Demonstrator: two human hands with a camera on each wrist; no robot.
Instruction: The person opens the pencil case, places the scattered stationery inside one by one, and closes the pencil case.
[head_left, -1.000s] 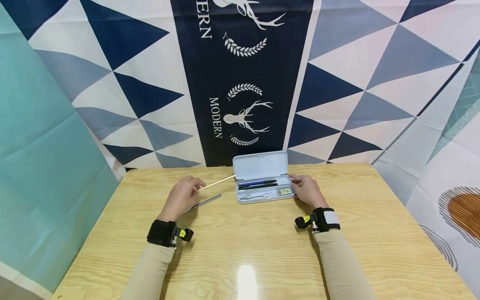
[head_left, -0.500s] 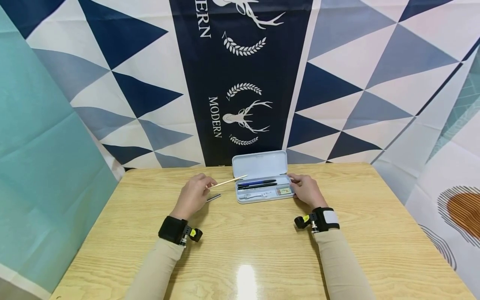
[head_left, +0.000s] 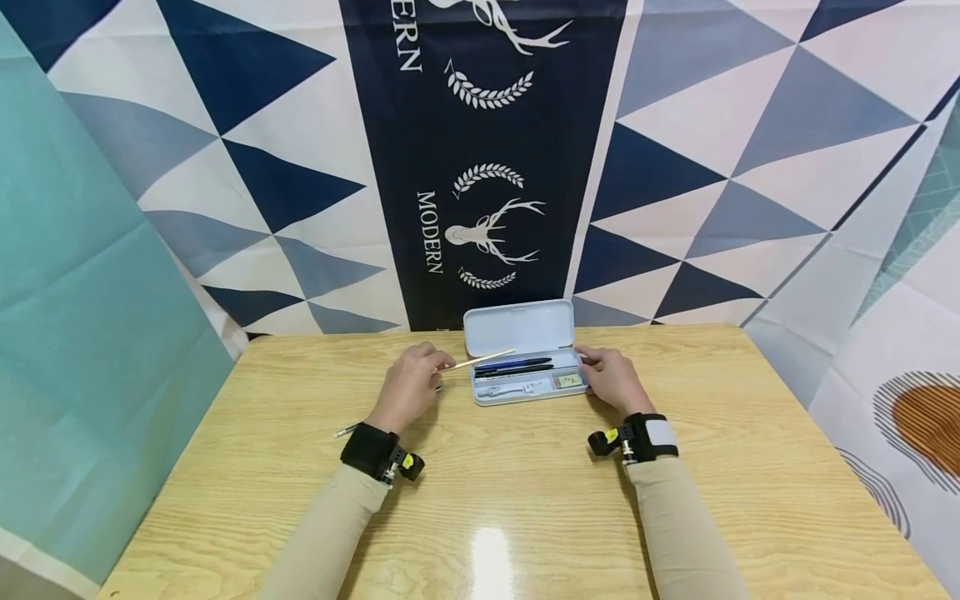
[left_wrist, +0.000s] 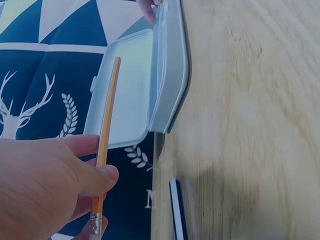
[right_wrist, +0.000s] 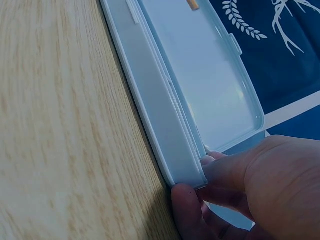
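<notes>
A pale blue pencil case [head_left: 525,393] lies open at the table's far middle, its lid [head_left: 519,327] standing up. Inside are a blue and a black pen [head_left: 517,367], a white item [head_left: 513,389] and a small eraser [head_left: 570,382]. My left hand [head_left: 433,360] pinches a yellow pencil [head_left: 480,362] whose tip reaches over the case's left end. In the left wrist view the pencil [left_wrist: 106,135] points at the lid [left_wrist: 125,90]. My right hand [head_left: 588,367] grips the case's right end, fingers [right_wrist: 187,200] curled on its wall [right_wrist: 150,100].
A dark pen [head_left: 347,431] lies on the wooden table [head_left: 525,500], mostly hidden under my left wrist; its end [left_wrist: 177,210] shows in the left wrist view. A patterned cloth backdrop [head_left: 480,167] hangs right behind the table.
My left hand has moved right with the pencil, so its tip now lies over the case. The dark pen stays on the table and my wrist now covers it. The right hand has not moved.
</notes>
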